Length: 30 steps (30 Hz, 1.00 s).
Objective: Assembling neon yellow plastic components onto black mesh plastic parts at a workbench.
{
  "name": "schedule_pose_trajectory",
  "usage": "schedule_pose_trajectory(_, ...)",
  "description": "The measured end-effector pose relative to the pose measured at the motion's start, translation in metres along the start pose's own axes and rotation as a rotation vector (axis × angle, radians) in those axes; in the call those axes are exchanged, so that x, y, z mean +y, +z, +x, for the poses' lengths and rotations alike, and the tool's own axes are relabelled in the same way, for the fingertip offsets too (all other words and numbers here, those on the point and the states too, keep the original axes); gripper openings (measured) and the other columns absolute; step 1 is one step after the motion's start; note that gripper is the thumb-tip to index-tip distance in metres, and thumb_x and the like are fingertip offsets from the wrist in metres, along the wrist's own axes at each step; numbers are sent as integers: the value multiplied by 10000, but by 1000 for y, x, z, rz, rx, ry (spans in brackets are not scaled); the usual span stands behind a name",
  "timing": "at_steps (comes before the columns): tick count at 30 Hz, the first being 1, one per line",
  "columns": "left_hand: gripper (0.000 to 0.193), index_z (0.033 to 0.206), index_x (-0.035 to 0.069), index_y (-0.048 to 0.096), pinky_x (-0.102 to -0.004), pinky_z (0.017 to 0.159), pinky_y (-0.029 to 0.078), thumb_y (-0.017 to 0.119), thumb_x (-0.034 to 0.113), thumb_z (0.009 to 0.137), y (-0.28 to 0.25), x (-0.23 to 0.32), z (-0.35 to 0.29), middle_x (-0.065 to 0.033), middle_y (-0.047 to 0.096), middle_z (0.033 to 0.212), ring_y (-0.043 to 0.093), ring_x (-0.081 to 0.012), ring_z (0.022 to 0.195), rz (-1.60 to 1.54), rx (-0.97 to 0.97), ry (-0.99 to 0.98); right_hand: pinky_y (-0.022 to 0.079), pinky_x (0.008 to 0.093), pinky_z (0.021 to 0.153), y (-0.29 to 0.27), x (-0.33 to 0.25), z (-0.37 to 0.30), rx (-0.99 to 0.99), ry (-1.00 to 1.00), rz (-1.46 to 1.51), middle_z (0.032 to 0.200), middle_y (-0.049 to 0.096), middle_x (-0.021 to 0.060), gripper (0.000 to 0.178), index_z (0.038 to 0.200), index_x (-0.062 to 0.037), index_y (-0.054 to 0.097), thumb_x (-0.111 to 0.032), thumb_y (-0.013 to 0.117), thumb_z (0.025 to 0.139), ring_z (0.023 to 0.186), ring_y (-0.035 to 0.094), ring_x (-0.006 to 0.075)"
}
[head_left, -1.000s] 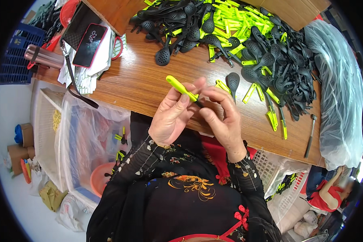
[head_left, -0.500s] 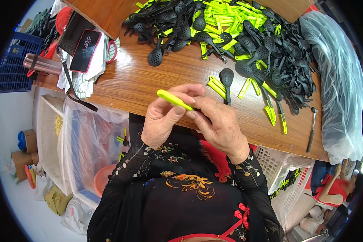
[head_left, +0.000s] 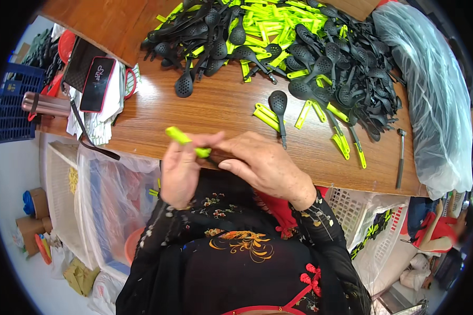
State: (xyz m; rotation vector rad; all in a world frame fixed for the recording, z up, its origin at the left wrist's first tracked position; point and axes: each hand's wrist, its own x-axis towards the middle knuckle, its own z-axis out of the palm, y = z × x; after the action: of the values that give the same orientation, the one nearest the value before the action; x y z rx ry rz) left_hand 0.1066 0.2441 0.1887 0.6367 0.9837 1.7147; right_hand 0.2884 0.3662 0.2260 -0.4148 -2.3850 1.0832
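My left hand (head_left: 178,176) is closed around a lime-green handle (head_left: 178,135), whose ends stick out on both sides of the fingers above the table's front edge. My right hand (head_left: 270,170) reaches across to the handle's inner end, fingers bent together. A small dark piece shows there, but the fingers hide what they grip. Just beyond lies a black slotted spoon (head_left: 278,107) without a green handle, beside loose green handles (head_left: 267,116). More green handles (head_left: 303,114) lie to its right. A large heap of black spoon heads (head_left: 347,68) and green handles (head_left: 284,23) covers the far side.
A phone (head_left: 98,84) rests on papers at the left, near a metal flask (head_left: 47,104). A slim metal tool (head_left: 400,160) and a bundle of clear plastic (head_left: 431,89) lie at the right. Plastic-lined crates (head_left: 115,205) stand below the table; a person in red (head_left: 436,231) is at right.
My left hand has moved left with the green handle, which now tilts differently. My right hand has shifted left and turned flatter over the handle's inner end. The whole view has shifted slightly.
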Motion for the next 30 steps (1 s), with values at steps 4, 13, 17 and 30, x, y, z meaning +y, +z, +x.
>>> schedule_pose_trajectory(4,203,1150,15,587,-378,827,585,519,202,1114,-82,44,-34,-43,597,794,611,-155,715,511,201,50,559,421,816,-36,42,-20,310,214,-174,980,748,140,239,1160,-51,740,-146,748,941,917,703,333)
schedule_pose_trajectory(13,225,1204,2,655,-358,792,544,623,70,992,-378,-185,-164,-133,702,975,690,-201,879,1478,298,-445,523,406,691,-62,57,-34,234,453,-319,836,668,84,197,1040,-53,697,-180,774,910,790,662,282)
schedule_pose_trajectory(17,309,1321,4,643,-351,916,523,600,55,1019,-439,-204,-187,-145,730,1137,673,-225,1015,934,633,-122,528,398,701,-62,60,-38,337,395,-224,868,678,102,200,1080,-37,695,-140,762,922,784,669,277)
schedule_pose_trajectory(30,302,1233,21,716,-387,758,527,686,-5,933,1,39,-91,-156,660,950,652,-336,852,1426,126,152,547,363,777,22,-13,-24,69,37,186,914,706,58,357,1205,-82,713,-196,823,886,833,689,246)
